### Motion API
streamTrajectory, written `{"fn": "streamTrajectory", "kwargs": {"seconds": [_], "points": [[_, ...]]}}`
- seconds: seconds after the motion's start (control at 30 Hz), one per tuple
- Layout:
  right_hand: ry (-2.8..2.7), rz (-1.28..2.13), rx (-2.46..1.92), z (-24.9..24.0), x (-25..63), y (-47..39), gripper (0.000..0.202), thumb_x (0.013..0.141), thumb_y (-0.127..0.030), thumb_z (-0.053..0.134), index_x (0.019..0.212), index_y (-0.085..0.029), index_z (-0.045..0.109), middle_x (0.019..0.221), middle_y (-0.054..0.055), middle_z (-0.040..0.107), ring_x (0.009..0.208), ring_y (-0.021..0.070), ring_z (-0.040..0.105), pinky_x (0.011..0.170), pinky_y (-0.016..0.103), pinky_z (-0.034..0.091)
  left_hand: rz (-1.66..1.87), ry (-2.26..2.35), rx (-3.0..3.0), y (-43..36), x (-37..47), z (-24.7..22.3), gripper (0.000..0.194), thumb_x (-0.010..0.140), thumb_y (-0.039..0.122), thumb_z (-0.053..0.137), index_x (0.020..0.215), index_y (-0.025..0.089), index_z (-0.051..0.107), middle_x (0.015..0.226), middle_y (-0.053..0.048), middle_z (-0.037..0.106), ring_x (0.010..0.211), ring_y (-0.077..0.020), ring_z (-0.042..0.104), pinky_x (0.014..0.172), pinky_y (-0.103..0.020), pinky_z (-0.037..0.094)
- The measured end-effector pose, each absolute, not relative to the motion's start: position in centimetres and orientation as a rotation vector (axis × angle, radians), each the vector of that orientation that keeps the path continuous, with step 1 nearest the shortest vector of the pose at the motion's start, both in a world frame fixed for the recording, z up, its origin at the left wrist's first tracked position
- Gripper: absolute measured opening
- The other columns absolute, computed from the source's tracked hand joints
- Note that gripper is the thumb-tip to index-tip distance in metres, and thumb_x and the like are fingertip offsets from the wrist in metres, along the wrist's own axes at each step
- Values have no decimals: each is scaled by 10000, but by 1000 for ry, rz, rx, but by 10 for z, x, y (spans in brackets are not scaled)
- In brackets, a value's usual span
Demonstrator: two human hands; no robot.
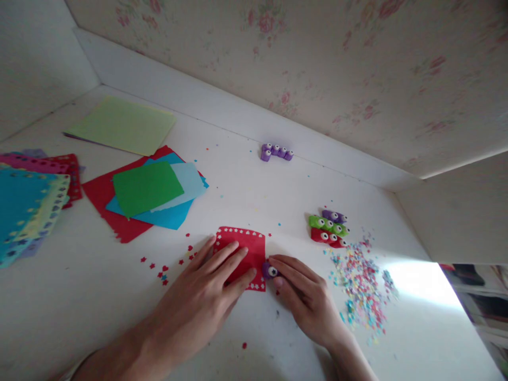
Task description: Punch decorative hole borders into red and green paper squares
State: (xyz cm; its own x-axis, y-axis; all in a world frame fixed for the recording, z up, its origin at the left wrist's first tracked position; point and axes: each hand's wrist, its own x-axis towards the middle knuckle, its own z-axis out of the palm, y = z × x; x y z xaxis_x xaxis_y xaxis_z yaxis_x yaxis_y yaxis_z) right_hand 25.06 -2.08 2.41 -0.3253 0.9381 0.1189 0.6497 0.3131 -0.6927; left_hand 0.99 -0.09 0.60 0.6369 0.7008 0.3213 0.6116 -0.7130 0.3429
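A red sheet of paper (252,254) lies near the middle of the white table, with small punched shapes along its top, left and bottom edges. My left hand (216,280) rests on its left part, fingers spread flat. At the right edge of the sheet is a small purple punch (266,271) with a white button bearing a dark star. My right hand (304,286) holds this punch between thumb and fingers.
Green paper (146,188) tops a paper pile at the left; a pale green stack (123,124) and punched sheets (27,201) lie beyond. Purple punches (278,151) stand near the wall, green punches (327,224) among others at right, beside confetti (363,286).
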Motion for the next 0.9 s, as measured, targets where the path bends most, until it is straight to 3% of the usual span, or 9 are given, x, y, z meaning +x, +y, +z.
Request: {"fn": "streamTrajectory", "kwargs": {"seconds": [0.17, 0.9], "points": [[-1976, 721, -1416, 22, 252, -21, 269, 955, -176, 543, 1169, -239, 693, 1152, 82, 688, 1050, 217, 660, 884, 356, 589, 668, 1094, 2613, -2, 13, 6, 379, 950, 396, 526, 1270, 214, 616, 1368, -66, 597, 1293, -249, 501, 1167, -501, 250], [-1910, 769, -1434, 23, 242, -18, 176, 932, -185, 598, 1035, -235, 732, 1030, 64, 697, 919, 189, 668, 790, 305, 581, 660, 1143, 2524, -5, 18, 1, 330, 978, 334, 479, 1280, 257, 588, 1378, -3, 583, 1267, -242, 454, 1120, -484, 234]]}}
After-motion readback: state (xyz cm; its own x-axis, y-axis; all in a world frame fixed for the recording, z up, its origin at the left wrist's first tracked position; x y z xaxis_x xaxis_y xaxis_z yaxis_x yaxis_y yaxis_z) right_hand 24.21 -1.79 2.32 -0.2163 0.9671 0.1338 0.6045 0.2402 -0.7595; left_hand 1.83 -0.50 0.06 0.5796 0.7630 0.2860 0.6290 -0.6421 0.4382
